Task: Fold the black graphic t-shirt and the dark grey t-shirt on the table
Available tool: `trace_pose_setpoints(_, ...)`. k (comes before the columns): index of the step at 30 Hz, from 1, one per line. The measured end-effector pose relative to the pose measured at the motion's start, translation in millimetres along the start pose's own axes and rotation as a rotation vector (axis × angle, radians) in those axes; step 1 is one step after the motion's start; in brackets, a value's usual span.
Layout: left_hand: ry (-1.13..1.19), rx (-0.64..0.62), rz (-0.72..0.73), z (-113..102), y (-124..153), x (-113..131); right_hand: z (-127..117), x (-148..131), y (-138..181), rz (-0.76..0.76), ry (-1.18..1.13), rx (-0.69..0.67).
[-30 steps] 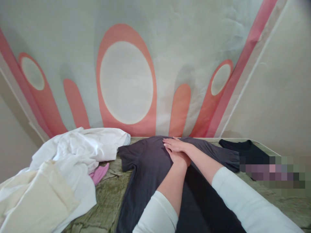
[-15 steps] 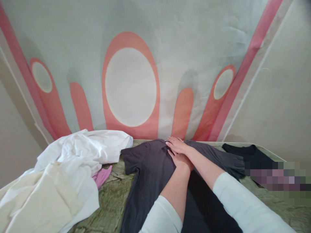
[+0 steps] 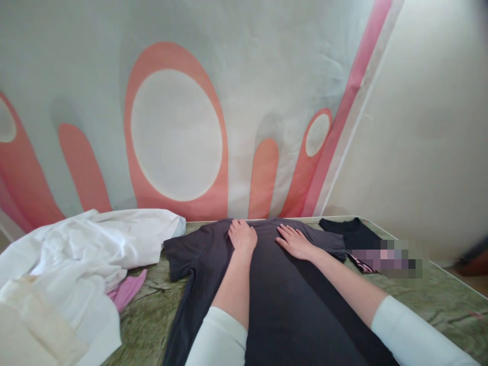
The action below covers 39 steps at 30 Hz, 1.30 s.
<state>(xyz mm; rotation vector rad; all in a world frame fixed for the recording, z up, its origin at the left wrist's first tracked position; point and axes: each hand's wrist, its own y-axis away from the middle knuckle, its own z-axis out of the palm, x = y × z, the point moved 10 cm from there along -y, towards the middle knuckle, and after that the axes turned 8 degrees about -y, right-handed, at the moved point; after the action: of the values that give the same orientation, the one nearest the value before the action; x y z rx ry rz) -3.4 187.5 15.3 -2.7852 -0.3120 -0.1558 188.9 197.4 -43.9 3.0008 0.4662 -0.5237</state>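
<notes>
A dark grey short-sleeved T-shirt (image 3: 280, 310) lies spread out on the table, its collar end at the far edge. My left hand (image 3: 243, 236) rests on it just below the neckline, palm down, fingers laid on the cloth. Farther right, my right hand (image 3: 297, 244) lies flat on the upper chest near the right shoulder, with its fingers spread. Both hands are apart and neither grips the fabric. Part of the shirt's right side passes under my right forearm.
At left is a heap of white clothes (image 3: 102, 244) with a cream piece (image 3: 41, 325) in front and a pink cloth (image 3: 128, 291) beside it. A folded black garment (image 3: 351, 231) with a blurred print lies at the right on the wood-patterned tabletop (image 3: 430, 305). A printed backdrop (image 3: 244, 61) stands behind.
My hands, crossed one over the other before, have separated: the left is now at the collar, the right on the chest to its right. The view has turned right.
</notes>
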Motion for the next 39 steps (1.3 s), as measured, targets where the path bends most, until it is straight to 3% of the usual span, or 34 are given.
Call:
trace_pose_setpoints(2, -0.012, 0.005, -0.021, 1.5, -4.2, -9.6, -4.7, 12.5, -4.6, 0.056, 0.012, 0.027)
trace_pose_setpoints(7, -0.058, -0.158, 0.038, 29.9, -11.4, -19.3, -15.6, 45.5, -15.3, 0.155, 0.048, 0.029)
trace_pose_setpoints(10, -0.081, -0.192, 0.054, 38.9, -13.7, -20.4, -25.0, 55.7, -10.9, 0.222, 0.096, 0.048)
trace_pose_setpoints(13, -0.101, -0.19, 0.061, 41.0, -14.1, -18.9, -25.7, 31.1, 6.7, 0.156, 0.121, 0.082)
trace_pose_setpoints(18, -0.121, -0.174, 0.07, 39.6, -11.3, -15.0, -4.4, -34.0, 61.4, -0.143, 0.035, 0.007)
trace_pose_setpoints(24, -0.136, -0.222, 0.063, 36.9, -11.9, -15.6, -23.7, -8.1, 120.0, -0.039, 0.082, 0.051)
trace_pose_setpoints(26, -0.137, -0.213, 0.086, 31.8, -10.2, -13.1, -25.6, -12.7, 142.5, -0.077, 0.07, 0.046)
trace_pose_setpoints(29, -0.163, -0.135, 0.227, 15.7, 3.8, 4.4, -22.3, -32.7, 174.7, -0.174, 0.004, 0.034)
trace_pose_setpoints(31, -0.179, -0.17, 0.397, 10.6, 26.4, 25.9, -26.5, -38.8, 186.2, -0.208, -0.053, 0.065)
trace_pose_setpoints(34, -0.152, -0.333, 0.642, 6.0, 75.1, 61.8, -58.3, -14.8, 182.6, -0.167, -0.181, 0.263)
trace_pose_setpoints(37, -0.077, -0.435, 0.832, -8.1, 123.1, 101.6, -103.8, 57.5, 174.3, 0.097, -0.289, 0.592)
trace_pose_setpoints(39, -0.018, -0.502, 0.922, -14.5, 149.8, 129.0, -112.1, 104.7, 168.6, 0.279, -0.374, 0.638)
